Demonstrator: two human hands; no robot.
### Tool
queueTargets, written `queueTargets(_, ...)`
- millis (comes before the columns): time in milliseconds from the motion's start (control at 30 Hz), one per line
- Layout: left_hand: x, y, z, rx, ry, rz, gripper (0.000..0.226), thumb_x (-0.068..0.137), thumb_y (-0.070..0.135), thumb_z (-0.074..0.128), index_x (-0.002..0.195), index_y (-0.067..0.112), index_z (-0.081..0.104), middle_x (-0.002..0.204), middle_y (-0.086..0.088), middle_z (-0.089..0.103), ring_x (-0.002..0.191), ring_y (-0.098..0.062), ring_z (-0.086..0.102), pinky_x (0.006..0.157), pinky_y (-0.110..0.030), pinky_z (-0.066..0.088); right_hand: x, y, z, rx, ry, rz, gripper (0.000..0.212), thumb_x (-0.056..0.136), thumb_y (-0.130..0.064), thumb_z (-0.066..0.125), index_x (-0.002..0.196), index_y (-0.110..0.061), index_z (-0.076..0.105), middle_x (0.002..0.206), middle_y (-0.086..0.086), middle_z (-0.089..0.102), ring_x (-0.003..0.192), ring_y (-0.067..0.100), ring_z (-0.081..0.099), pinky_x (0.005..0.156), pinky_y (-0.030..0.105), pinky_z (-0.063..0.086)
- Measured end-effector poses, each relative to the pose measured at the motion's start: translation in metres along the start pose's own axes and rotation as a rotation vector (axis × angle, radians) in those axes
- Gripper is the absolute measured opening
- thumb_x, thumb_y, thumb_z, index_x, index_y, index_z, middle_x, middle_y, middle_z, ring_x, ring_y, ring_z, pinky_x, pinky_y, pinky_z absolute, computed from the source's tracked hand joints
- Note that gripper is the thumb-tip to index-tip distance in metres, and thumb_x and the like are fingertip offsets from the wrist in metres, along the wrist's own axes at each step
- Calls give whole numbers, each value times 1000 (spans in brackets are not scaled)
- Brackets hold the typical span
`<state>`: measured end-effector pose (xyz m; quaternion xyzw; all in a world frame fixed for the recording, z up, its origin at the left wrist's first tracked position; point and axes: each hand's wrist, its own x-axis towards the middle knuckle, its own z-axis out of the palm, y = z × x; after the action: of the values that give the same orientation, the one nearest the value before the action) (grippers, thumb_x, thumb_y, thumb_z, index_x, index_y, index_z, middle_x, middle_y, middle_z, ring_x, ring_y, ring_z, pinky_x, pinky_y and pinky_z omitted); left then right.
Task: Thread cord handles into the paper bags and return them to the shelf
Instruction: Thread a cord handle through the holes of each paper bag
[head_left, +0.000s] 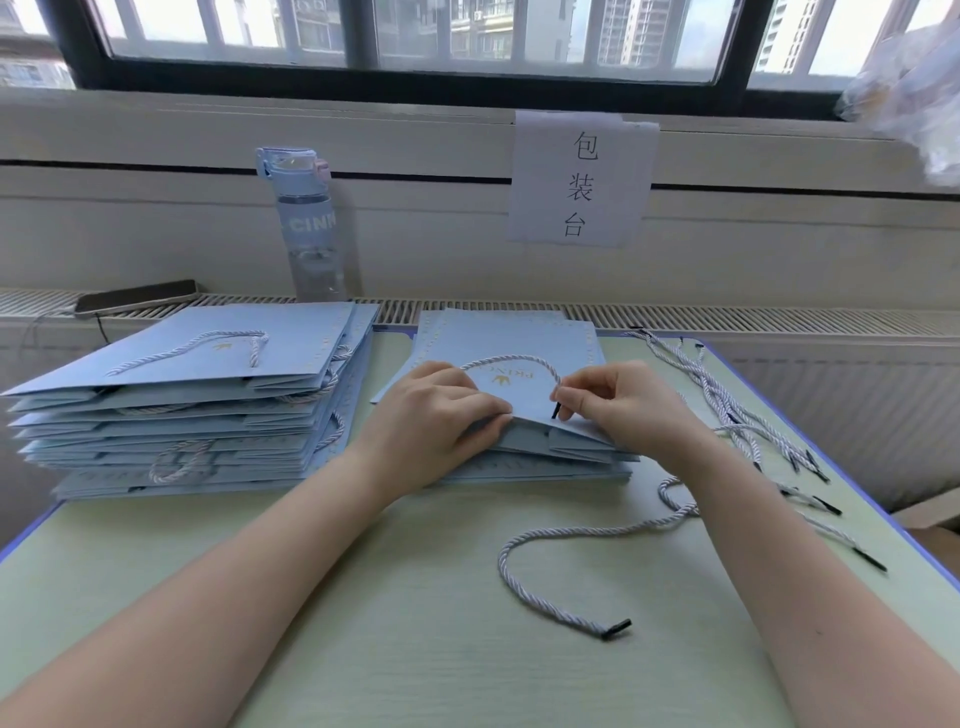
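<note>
A wide window (467, 36) with dark frames runs across the 12 o'clock side, above a pale wall. Below it lies the pale green worktop (426, 597) with a blue edge.

At 10 o'clock on the worktop sits a stack of blue paper bags (208, 395), lying flat, with twisted white cord handles showing on the top one and between the layers. A second stack (540, 470) of the same bags, lower, lies at 12 o'clock, just beside the first.

A paper sign (582, 179) with three printed characters hangs on the wall at 1 o'clock. A heap of loose cords (737, 410) with black ends spreads along the worktop's 3 o'clock edge.

The left hand (431, 415) rests on the second stack, and its curled fingers grip the near edge of the top bag (519, 343). The right hand (618, 405) pinches a handle cord (511, 359) near its black tip (555, 410), which points down at the bag's near edge. The cord arcs over the bag's printed face between the two hands.

A clear blue bottle (309, 228) stands upright against the wall at 11 o'clock. A single cord (550, 535) curls on the worktop at 5 o'clock, partly under the right forearm. A dark phone (135, 297) lies on the ledge at 10 o'clock, behind the first stack.
</note>
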<state>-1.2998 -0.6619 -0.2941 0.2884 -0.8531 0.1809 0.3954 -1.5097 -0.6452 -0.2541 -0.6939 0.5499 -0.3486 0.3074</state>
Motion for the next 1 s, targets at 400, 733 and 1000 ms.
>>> queueTargets(400,-1,2,3,1,68,-110,21,89,26,59,82,11,73,65,4,68,62,-19,59,67,-27,47,-3,-4,-1,18,13,-31,18,90,-20,62,73,-16,69,39,-17,50,40,2,35,42,9,27)
queueTargets(733,2,1,-2,44,175,-213,20,89,24,60,82,12,74,62,3,65,59,-19,58,68,-30,47,-4,-3,-3,65,-20,-113,23,91,-40,51,95,-27,70,97,-17,65,82,-9,55,77,16,40)
queueTargets(1000,3,-1,-6,98,239,-177,10,86,22,66,86,15,74,79,4,72,75,-18,62,82,-37,44,-4,1,9,-133,148,-316,8,86,-22,66,88,-26,72,71,-21,62,72,3,53,66,10,40)
